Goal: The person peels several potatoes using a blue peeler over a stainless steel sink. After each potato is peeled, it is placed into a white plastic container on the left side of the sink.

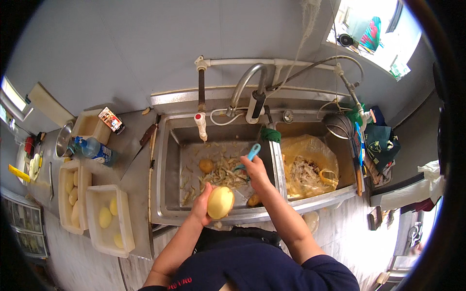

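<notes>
My left hand (203, 205) grips a large potato (220, 203), its upper face peeled to smooth yellow flesh, over the front rim of the steel sink (218, 218). In my right hand (256, 171) is a peeler with a light blue handle (254, 152); its head is partly hidden by the hand. The peeler is apart from the potato, to its upper right. Below, the left basin holds scattered potato peelings (222, 169). An unpeeled potato (206, 166) lies among them, and another (254, 199) sits near the basin's front right corner.
On the left counter stand two plastic tubs, one (120, 218) with several peeled potatoes, plus a plastic bottle (96, 151), a propped phone (111, 120) and a knife (147, 135). A yellowish bag of scraps (309, 163) fills the right basin beside a wire strainer (336, 125). A faucet (251, 80) arches above.
</notes>
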`<control>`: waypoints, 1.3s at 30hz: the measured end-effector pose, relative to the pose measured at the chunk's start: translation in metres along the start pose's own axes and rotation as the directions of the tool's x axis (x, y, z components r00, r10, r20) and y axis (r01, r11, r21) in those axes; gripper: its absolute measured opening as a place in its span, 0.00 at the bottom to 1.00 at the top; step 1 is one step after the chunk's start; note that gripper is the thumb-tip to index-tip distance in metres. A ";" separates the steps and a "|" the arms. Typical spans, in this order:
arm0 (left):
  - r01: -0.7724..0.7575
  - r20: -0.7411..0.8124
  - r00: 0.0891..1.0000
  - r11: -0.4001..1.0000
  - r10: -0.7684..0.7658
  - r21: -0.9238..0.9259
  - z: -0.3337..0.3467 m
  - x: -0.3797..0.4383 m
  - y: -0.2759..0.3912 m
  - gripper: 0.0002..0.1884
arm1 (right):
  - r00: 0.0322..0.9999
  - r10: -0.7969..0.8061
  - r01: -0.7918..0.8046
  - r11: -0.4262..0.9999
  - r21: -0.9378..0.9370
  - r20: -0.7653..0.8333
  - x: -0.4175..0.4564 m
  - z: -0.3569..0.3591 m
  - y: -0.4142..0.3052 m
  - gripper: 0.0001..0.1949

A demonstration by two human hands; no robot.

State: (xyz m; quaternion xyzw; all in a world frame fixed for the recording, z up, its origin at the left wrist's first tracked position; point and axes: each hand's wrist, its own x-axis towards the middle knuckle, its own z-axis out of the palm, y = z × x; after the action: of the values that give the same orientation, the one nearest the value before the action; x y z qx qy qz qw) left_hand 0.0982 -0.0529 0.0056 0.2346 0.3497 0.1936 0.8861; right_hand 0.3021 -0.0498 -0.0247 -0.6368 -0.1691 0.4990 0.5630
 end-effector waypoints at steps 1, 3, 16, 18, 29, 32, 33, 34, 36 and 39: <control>-0.030 -0.023 0.999 0.999 0.030 0.011 -0.001 0.000 -0.002 0.32 | 1.000 0.019 -0.017 0.995 0.098 -0.016 -0.017 0.003 -0.013 0.10; -0.096 -0.058 0.994 0.995 0.096 0.002 -0.002 0.007 -0.005 0.31 | 0.985 -0.107 0.076 0.973 0.220 0.133 -0.039 0.013 -0.024 0.10; -0.459 0.167 0.888 0.799 0.428 0.390 0.000 0.000 0.004 0.66 | 0.927 -0.111 0.063 0.988 0.144 0.358 -0.060 0.029 -0.037 0.08; -0.459 0.213 0.889 0.800 0.407 0.387 -0.002 -0.002 0.005 0.70 | 0.962 -0.093 0.076 0.994 0.073 0.258 -0.044 0.022 -0.024 0.09; -0.617 0.369 0.624 0.145 0.689 0.773 0.016 -0.017 0.007 0.71 | 0.993 -0.104 0.104 0.994 0.010 -0.059 -0.014 0.000 -0.001 0.08; -0.644 0.300 0.599 0.223 0.743 0.732 0.011 -0.014 0.005 0.69 | 0.987 -0.136 0.153 0.952 0.267 -0.081 -0.031 -0.007 -0.012 0.08; -0.641 0.255 0.615 0.285 0.746 0.712 0.012 -0.013 0.005 0.69 | 0.984 -0.177 0.172 0.938 0.301 -0.011 -0.047 -0.003 -0.019 0.07; -0.660 0.194 0.638 0.400 0.745 0.636 0.018 -0.014 0.009 0.57 | 0.971 -0.232 0.197 0.920 0.339 0.064 -0.059 0.006 -0.030 0.07; -0.548 0.050 0.833 0.809 0.551 0.209 0.015 -0.011 0.005 0.46 | 0.920 -0.310 0.215 0.910 0.353 0.239 -0.075 0.018 -0.040 0.08; -0.319 0.032 0.946 0.942 0.324 -0.105 -0.004 -0.004 -0.011 0.31 | 0.799 -0.374 0.337 0.927 0.164 0.472 -0.085 0.029 -0.041 0.10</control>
State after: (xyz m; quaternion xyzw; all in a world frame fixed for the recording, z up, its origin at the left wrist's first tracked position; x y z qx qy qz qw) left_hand 0.0947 -0.0634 -0.0007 0.2492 0.2753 0.3467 0.8613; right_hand 0.2541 -0.0877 0.0530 -0.4238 -0.4056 0.5364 0.6067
